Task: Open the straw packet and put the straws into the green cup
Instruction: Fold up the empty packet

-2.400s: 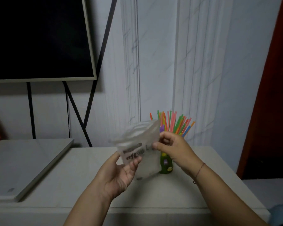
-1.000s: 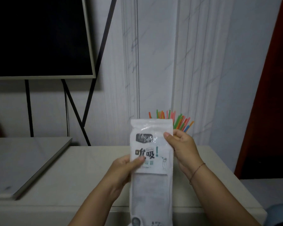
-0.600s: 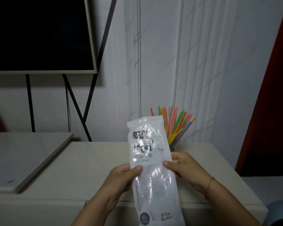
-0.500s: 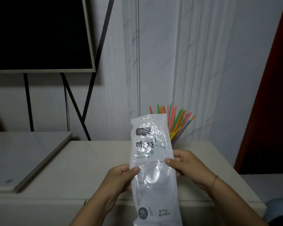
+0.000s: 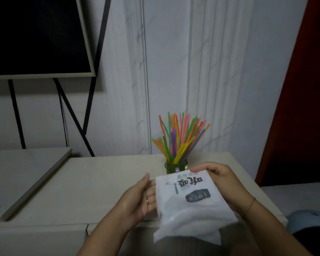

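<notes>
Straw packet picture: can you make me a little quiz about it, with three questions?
1. True or false: the coloured straws stand in the green cup.
2. The print on the straw packet faces the camera: A) upright, B) upside down, C) sideways.
3. Which hand grips the packet's far end, next to the cup?

Key: 1 true; 2 B; 3 the right hand.
</notes>
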The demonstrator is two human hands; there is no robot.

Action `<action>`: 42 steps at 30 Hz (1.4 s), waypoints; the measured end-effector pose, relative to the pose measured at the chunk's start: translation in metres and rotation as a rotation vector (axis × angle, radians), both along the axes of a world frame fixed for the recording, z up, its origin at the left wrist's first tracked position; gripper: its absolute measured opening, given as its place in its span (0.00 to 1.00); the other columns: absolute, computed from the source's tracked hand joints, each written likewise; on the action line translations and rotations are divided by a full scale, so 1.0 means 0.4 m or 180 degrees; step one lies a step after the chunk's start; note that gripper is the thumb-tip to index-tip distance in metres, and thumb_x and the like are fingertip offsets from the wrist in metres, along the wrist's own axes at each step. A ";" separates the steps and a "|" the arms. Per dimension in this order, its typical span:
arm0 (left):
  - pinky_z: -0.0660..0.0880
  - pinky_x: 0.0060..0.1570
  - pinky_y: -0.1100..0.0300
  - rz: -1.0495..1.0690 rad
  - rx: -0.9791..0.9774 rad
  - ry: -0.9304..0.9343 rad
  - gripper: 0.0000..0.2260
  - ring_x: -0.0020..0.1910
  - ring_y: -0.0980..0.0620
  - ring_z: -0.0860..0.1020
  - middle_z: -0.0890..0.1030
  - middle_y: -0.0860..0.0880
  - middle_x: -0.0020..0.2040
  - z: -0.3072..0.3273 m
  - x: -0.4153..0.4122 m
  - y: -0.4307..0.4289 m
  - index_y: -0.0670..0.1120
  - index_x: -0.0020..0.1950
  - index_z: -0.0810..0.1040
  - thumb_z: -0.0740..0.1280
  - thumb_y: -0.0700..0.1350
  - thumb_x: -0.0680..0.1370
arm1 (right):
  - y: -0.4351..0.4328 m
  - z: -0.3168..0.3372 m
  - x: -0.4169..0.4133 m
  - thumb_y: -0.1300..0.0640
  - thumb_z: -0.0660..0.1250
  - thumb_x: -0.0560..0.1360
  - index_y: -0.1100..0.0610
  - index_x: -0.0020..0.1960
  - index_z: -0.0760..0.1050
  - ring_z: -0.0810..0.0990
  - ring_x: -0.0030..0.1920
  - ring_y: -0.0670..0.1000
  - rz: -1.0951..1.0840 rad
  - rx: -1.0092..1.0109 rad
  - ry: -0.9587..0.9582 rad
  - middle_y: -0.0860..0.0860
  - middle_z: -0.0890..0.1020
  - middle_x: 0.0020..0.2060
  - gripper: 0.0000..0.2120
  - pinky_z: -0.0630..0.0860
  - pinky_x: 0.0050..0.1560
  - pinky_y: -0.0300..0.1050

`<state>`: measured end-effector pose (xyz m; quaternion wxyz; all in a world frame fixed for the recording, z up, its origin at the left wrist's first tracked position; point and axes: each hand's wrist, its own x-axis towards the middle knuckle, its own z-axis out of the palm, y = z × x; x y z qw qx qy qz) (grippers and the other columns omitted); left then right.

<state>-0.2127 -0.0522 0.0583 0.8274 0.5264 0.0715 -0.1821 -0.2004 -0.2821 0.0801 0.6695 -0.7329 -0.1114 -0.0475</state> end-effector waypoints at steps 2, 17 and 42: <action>0.80 0.43 0.54 -0.0382 0.0004 0.0153 0.31 0.44 0.45 0.84 0.84 0.38 0.53 0.009 0.005 -0.032 0.38 0.54 0.83 0.58 0.64 0.76 | -0.037 0.009 0.002 0.69 0.64 0.73 0.55 0.38 0.85 0.84 0.40 0.58 -0.0279 -0.0037 -0.0141 0.55 0.86 0.39 0.14 0.81 0.42 0.51; 0.74 0.26 0.66 -0.1239 0.0944 -0.0646 0.13 0.31 0.52 0.83 0.86 0.42 0.44 0.005 0.064 -0.564 0.37 0.55 0.81 0.71 0.32 0.71 | -0.510 -0.019 -0.146 0.42 0.57 0.76 0.58 0.58 0.80 0.82 0.54 0.58 -0.0383 0.0995 0.1146 0.59 0.83 0.54 0.24 0.80 0.46 0.46; 0.76 0.44 0.59 -0.1781 0.1921 -0.1103 0.14 0.45 0.48 0.79 0.83 0.39 0.50 -0.169 0.167 -0.887 0.42 0.59 0.77 0.70 0.40 0.75 | -0.883 -0.565 -0.178 0.59 0.78 0.62 0.63 0.49 0.80 0.81 0.36 0.54 -0.3371 0.0730 0.2483 0.55 0.82 0.37 0.18 0.78 0.34 0.42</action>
